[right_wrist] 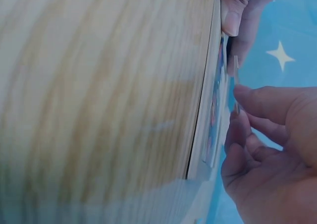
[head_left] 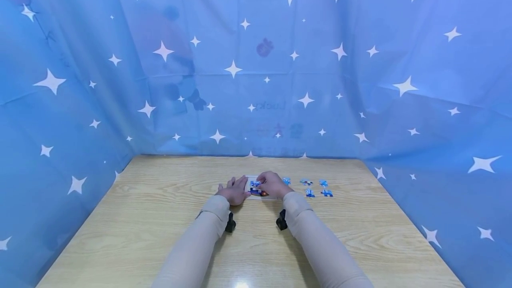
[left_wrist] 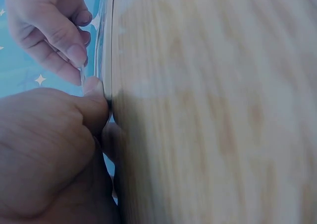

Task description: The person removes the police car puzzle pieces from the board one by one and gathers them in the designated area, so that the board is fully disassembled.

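A puzzle board (head_left: 269,198) with a pale frame lies flat on the table, with a dark blue and orange picture partly put together in it. My left hand (head_left: 235,191) rests at the board's left side, fingers spread and thumb on its near left edge. Over the board, my right hand (head_left: 274,184) pinches a blue puzzle piece (head_left: 256,183) between thumb and fingers. In the right wrist view that puzzle piece (right_wrist: 236,68) appears edge-on, raised off the board. The right hand covers much of the board's right part.
Several loose puzzle pieces (head_left: 310,193) lie to the right of the board on the wooden table (head_left: 160,217). Beyond the table's back and sides hangs a blue curtain (head_left: 224,101) with white stars.
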`<state>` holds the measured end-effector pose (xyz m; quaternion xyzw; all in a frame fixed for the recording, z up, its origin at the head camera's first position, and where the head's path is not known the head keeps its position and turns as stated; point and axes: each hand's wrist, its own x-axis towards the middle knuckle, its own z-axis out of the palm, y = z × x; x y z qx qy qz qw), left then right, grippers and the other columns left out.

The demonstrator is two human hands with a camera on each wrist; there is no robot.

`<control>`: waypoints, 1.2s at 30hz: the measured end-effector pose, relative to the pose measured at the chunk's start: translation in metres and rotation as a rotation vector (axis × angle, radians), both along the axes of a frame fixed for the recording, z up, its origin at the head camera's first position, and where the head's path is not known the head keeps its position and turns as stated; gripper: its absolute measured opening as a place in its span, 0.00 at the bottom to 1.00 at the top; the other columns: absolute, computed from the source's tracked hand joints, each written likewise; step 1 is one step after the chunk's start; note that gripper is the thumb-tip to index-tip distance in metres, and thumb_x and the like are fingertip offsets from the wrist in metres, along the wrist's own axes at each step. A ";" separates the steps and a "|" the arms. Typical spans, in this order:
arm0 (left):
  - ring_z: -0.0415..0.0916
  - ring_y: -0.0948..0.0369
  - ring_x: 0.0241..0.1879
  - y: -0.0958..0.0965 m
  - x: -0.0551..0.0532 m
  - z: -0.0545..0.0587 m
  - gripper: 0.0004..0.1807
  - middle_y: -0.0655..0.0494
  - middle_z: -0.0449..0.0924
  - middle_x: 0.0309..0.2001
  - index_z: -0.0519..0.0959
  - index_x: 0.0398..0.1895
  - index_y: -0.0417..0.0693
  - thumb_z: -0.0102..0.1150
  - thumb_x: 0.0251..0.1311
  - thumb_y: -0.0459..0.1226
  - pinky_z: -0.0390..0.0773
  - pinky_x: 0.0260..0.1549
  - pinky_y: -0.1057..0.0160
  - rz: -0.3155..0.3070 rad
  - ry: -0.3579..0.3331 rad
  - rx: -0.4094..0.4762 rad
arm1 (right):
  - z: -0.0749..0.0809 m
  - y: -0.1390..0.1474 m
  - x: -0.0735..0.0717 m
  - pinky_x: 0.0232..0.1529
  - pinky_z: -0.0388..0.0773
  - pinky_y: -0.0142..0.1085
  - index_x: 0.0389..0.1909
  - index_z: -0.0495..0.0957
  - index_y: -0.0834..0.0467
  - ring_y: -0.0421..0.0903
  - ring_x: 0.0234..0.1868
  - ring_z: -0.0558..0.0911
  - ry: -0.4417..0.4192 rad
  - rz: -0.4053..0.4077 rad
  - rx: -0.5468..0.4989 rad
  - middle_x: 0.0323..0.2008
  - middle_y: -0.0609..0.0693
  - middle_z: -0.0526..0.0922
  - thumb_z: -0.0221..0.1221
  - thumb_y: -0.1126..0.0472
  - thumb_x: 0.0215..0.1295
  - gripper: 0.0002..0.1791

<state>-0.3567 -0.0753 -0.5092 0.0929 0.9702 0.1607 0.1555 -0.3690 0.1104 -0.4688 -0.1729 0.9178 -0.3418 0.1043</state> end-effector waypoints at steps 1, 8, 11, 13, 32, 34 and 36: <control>0.32 0.49 0.81 0.000 0.002 0.002 0.36 0.63 0.35 0.83 0.41 0.84 0.61 0.36 0.79 0.56 0.35 0.71 0.29 -0.001 0.004 0.002 | 0.001 0.001 0.001 0.50 0.80 0.44 0.56 0.80 0.64 0.47 0.47 0.81 0.002 -0.001 0.001 0.46 0.53 0.82 0.59 0.68 0.73 0.14; 0.31 0.49 0.81 -0.002 0.002 0.001 0.37 0.63 0.34 0.83 0.40 0.84 0.61 0.36 0.79 0.56 0.34 0.71 0.30 -0.010 0.004 0.015 | 0.004 0.004 0.004 0.52 0.80 0.46 0.56 0.81 0.65 0.49 0.48 0.81 0.032 -0.008 0.017 0.46 0.54 0.82 0.60 0.68 0.72 0.14; 0.32 0.49 0.81 -0.003 -0.002 -0.002 0.37 0.63 0.35 0.83 0.41 0.84 0.61 0.36 0.79 0.56 0.35 0.71 0.30 -0.016 0.005 0.018 | 0.003 0.006 0.004 0.52 0.79 0.46 0.56 0.80 0.65 0.50 0.49 0.81 0.032 -0.006 0.023 0.47 0.54 0.82 0.60 0.68 0.72 0.14; 0.32 0.48 0.81 -0.003 -0.004 -0.003 0.37 0.63 0.35 0.83 0.41 0.84 0.61 0.37 0.79 0.56 0.36 0.70 0.29 -0.016 0.004 0.024 | 0.002 0.009 0.003 0.52 0.79 0.46 0.56 0.80 0.65 0.50 0.50 0.81 0.030 -0.008 0.030 0.47 0.54 0.82 0.60 0.67 0.72 0.14; 0.33 0.49 0.81 -0.002 0.025 0.027 0.35 0.58 0.39 0.83 0.44 0.84 0.55 0.39 0.80 0.50 0.33 0.72 0.33 -0.004 -0.013 0.083 | 0.004 0.039 0.009 0.54 0.78 0.48 0.55 0.80 0.65 0.51 0.51 0.79 0.041 -0.068 0.006 0.47 0.54 0.81 0.61 0.69 0.70 0.14; 0.35 0.48 0.81 -0.002 0.027 0.029 0.35 0.57 0.41 0.83 0.47 0.83 0.54 0.41 0.80 0.50 0.34 0.72 0.33 -0.004 -0.003 0.094 | 0.006 0.042 0.011 0.54 0.78 0.48 0.56 0.80 0.65 0.51 0.51 0.80 0.040 -0.069 0.002 0.47 0.54 0.81 0.61 0.69 0.70 0.15; 0.34 0.48 0.81 -0.002 0.025 0.026 0.35 0.57 0.41 0.83 0.46 0.84 0.54 0.40 0.80 0.50 0.33 0.72 0.32 -0.008 0.001 0.102 | 0.008 0.045 0.012 0.53 0.78 0.48 0.56 0.80 0.65 0.50 0.51 0.79 0.039 -0.066 0.007 0.48 0.54 0.81 0.60 0.68 0.71 0.15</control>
